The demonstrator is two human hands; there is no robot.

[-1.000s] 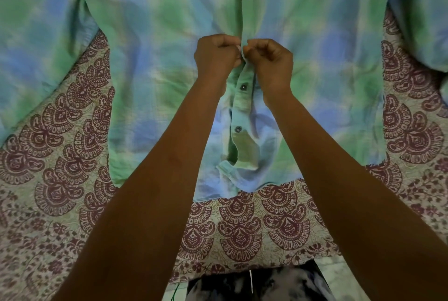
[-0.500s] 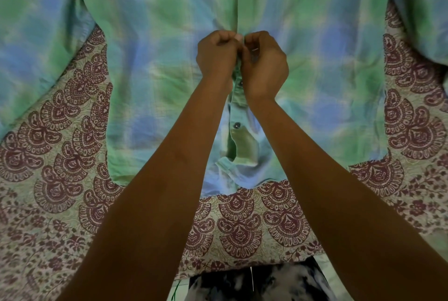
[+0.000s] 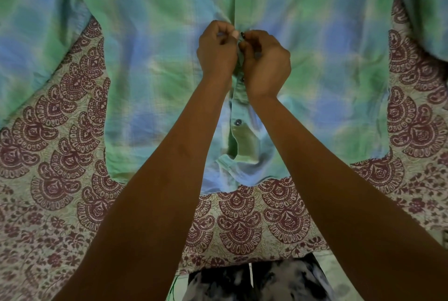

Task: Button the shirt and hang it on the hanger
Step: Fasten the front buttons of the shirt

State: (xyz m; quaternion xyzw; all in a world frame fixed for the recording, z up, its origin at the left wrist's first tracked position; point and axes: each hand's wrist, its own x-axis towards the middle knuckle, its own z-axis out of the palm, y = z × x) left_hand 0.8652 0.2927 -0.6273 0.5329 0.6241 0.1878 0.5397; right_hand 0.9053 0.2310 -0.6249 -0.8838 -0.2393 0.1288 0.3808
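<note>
Item: green-and-blue checked shirt (image 3: pixel 145 58), spread flat across the far part of the maroon-printed cloth (image 3: pixel 60 203), its hem short of the near edge. We record our left hand (image 3: pixel 217 50) and right hand (image 3: pixel 266 63) touching at the placket, each grip pinching the fabric. One dark button (image 3: pixel 238 122) shows nearer the hem.

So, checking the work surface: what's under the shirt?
A cloth printed with maroon motifs runs under the shirt, showing past its edges. Anything else beneath the shirt is covered by fabric.
</note>
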